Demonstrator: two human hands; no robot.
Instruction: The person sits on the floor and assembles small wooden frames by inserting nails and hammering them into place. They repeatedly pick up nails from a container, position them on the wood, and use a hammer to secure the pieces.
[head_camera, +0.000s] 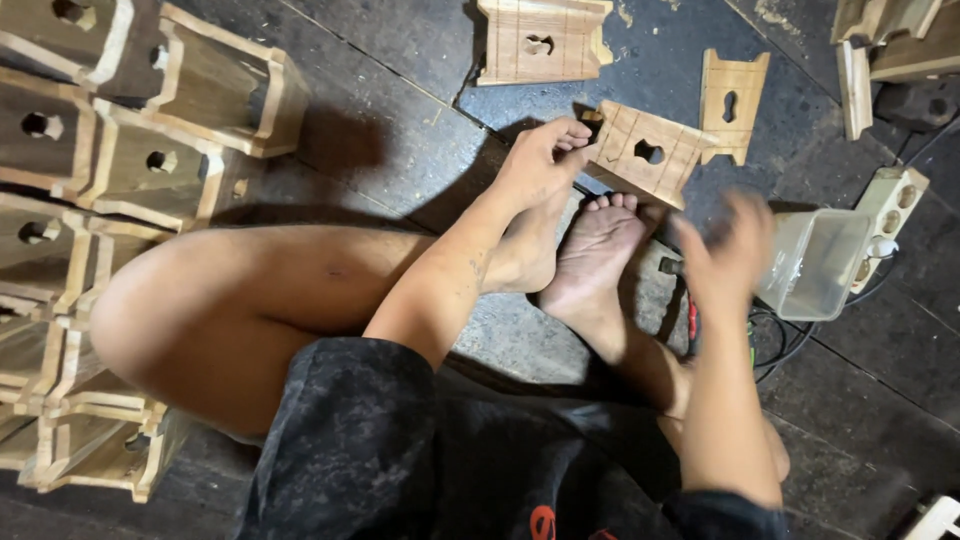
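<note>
stacked wooden boxes (120, 170) far left of wood panel | L hand (545, 155) fingers pinching wood panel (645, 150) at its left edge | R hand (730, 250) blurred, grip can't tell, below-right of panel, just beside clear plastic tub (815, 262)

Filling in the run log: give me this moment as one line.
left hand grips wooden panel | right hand blurred beside clear plastic tub | person seated on floor

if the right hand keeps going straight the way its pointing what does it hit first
Most likely the clear plastic tub, which sits just past the blurred right hand toward the upper right. The white power strip lies beyond it. Depth is hard to judge.
</note>
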